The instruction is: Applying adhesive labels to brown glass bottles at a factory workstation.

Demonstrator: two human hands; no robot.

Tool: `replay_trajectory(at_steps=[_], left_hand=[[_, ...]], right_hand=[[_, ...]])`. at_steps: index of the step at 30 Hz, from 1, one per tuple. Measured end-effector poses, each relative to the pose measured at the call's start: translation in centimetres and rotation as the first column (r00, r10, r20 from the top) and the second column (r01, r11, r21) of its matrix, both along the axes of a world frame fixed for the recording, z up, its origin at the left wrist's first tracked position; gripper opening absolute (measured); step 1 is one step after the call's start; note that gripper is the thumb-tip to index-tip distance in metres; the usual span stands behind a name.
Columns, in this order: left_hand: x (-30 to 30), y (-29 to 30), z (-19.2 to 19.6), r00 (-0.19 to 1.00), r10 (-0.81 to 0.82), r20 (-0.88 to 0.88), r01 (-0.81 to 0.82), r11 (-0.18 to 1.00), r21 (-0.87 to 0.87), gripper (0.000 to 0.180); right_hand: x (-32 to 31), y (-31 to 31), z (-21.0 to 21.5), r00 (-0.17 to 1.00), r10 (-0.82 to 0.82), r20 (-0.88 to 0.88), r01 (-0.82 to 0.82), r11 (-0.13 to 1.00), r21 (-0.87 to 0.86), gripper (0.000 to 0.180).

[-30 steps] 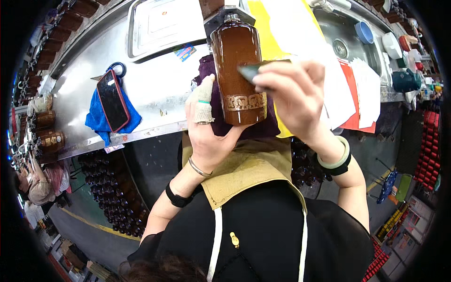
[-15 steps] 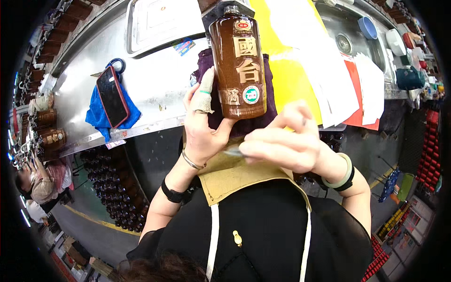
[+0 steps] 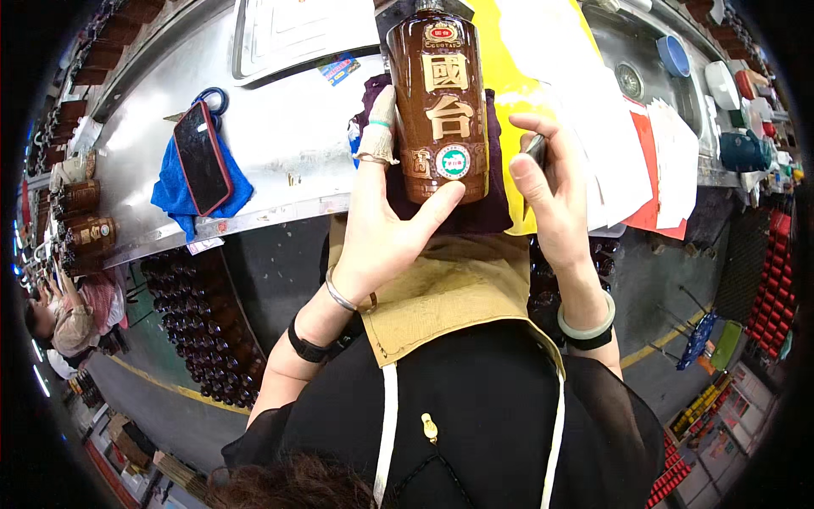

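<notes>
Brown ceramic bottle [image 3: 443, 102] stands upright in the left hand [image 3: 386, 225] grip.

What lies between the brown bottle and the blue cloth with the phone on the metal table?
In the head view, between the brown bottle and the blue cloth lies bare metal table, then the left hand, whose taped finger presses the bottle's side.

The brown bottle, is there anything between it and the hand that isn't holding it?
Nothing visible. The left hand holds the brown bottle; the right hand, gripping a small dark tool, sits just beside it with open space between.
</notes>
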State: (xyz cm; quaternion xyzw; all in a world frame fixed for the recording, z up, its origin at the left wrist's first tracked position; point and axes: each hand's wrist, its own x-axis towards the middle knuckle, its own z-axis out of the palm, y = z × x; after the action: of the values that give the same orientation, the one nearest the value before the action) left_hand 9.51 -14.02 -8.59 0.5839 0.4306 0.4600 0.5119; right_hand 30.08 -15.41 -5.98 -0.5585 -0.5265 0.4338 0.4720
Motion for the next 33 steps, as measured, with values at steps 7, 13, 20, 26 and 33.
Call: replay_trajectory(at_steps=[7,13,20,26,33], left_hand=[[-1.4,0.4,0.6,0.992,-0.128,0.018,0.129,0.989,-0.075,0.100],[-1.9,0.6,0.4,0.984,-0.143,0.110,0.154,0.983,-0.098,0.091],[-3.0,1.2,0.3,0.968,-0.169,0.185,0.201,0.965,-0.171,0.088],[-2.9,1.4,-0.3,0.965,-0.156,0.209,0.189,0.971,-0.145,0.087],[-2.6,1.3,-0.1,0.960,-0.092,0.265,0.146,0.970,-0.193,0.090]], right_hand=[[-1.0,0.0,-1.5,0.996,-0.017,-0.087,0.001,0.983,-0.183,0.070],[-1.5,0.5,-0.2,0.996,0.080,0.033,-0.072,0.978,-0.194,0.080],[-2.0,0.8,-1.4,0.998,0.068,0.000,-0.067,0.990,-0.122,0.085],[-2.1,0.8,-0.6,0.996,0.086,0.026,-0.079,0.977,-0.200,0.084],[-1.9,0.8,-1.2,0.995,0.084,-0.055,-0.092,0.979,-0.181,0.083]])
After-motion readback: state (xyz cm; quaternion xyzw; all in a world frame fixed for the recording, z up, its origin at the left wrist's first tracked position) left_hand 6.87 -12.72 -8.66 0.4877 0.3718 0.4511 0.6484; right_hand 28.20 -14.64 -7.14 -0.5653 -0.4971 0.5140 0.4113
